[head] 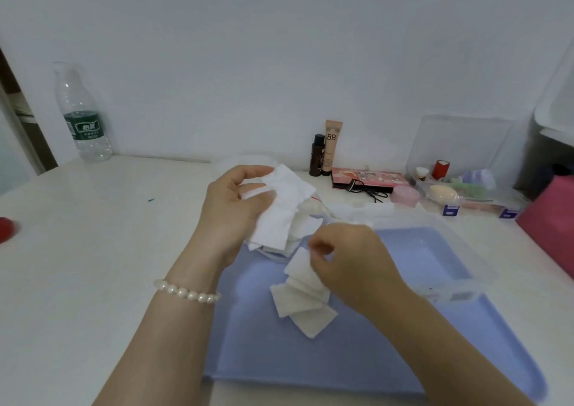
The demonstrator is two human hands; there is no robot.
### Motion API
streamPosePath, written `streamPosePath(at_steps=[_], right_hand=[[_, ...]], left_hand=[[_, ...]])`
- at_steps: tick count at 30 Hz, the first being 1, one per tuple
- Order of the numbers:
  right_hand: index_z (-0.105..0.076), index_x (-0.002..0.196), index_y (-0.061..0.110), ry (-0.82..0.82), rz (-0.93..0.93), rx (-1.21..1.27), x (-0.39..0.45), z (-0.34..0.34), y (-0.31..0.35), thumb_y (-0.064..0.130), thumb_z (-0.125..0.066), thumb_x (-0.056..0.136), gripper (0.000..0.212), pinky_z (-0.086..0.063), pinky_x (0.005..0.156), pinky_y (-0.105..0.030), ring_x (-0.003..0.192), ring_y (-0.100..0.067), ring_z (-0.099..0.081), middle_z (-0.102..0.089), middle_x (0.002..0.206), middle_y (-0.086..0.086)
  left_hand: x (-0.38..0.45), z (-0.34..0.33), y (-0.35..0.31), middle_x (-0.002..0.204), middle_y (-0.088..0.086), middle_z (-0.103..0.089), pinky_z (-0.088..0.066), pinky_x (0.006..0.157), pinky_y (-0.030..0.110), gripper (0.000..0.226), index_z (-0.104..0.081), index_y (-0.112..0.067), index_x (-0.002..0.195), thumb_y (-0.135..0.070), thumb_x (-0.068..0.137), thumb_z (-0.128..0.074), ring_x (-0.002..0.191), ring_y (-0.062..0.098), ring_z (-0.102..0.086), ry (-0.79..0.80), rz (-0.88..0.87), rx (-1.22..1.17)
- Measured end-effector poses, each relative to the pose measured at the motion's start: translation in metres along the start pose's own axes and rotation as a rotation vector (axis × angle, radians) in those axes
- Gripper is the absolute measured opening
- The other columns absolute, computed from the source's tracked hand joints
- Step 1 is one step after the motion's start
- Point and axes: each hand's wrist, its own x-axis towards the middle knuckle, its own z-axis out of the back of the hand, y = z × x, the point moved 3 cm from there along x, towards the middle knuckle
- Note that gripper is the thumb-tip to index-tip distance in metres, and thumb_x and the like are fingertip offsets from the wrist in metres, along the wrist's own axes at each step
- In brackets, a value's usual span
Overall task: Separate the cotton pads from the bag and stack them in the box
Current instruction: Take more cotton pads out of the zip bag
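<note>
Head view: left hand (236, 206) grips a loose wad of cotton pads (279, 210) above the counter (108, 234), right hand (348, 256) pinches one pad off a chain of pads (302, 297) hanging over the blue tray (357, 359). Pads look feather-light, soft, clingy; best pinched at a corner. Clear box (435, 250) sits right of the hands, its near rim is the edge to clear; open counter on the left.
</note>
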Motion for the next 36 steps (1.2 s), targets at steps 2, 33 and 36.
streamPosePath(at_steps=[2, 33, 36], right_hand=[[-0.059, 0.046, 0.012, 0.117, 0.084, -0.190, -0.002, -0.010, 0.004, 0.018, -0.071, 0.054, 0.015, -0.036, 0.042, -0.025, 0.047, -0.021, -0.055, -0.056, 0.047, -0.002], [-0.075, 0.067, 0.016, -0.015, -0.597, 1.349, -0.005, 0.045, -0.035, 0.033, -0.076, 0.057, 0.020, -0.042, 0.064, -0.024, 0.068, -0.014, -0.052, -0.068, 0.072, -0.001], [-0.074, 0.073, 0.010, -0.083, -0.641, 1.218, -0.006, 0.038, -0.034, 0.031, -0.073, 0.056, 0.027, -0.039, 0.063, -0.025, 0.072, -0.021, -0.047, -0.069, 0.076, -0.005]], left_hand=[[-0.001, -0.004, 0.001, 0.098, 0.013, -0.070, -0.052, 0.083, 0.046, 0.035, -0.068, -0.025, 0.089, 0.008, 0.082, -0.062, 0.090, 0.030, -0.065, 0.020, 0.000, 0.034], [-0.016, -0.032, 0.006, 0.083, -0.001, -0.074, -0.055, 0.061, 0.022, 0.028, -0.068, -0.010, 0.093, 0.013, 0.081, -0.058, 0.075, 0.011, -0.069, 0.377, 0.114, -0.097], [-0.019, -0.039, 0.010, 0.089, 0.001, -0.072, -0.056, 0.066, 0.025, 0.026, -0.068, -0.006, 0.094, 0.014, 0.081, -0.057, 0.079, 0.014, -0.068, 0.427, 0.156, -0.121]])
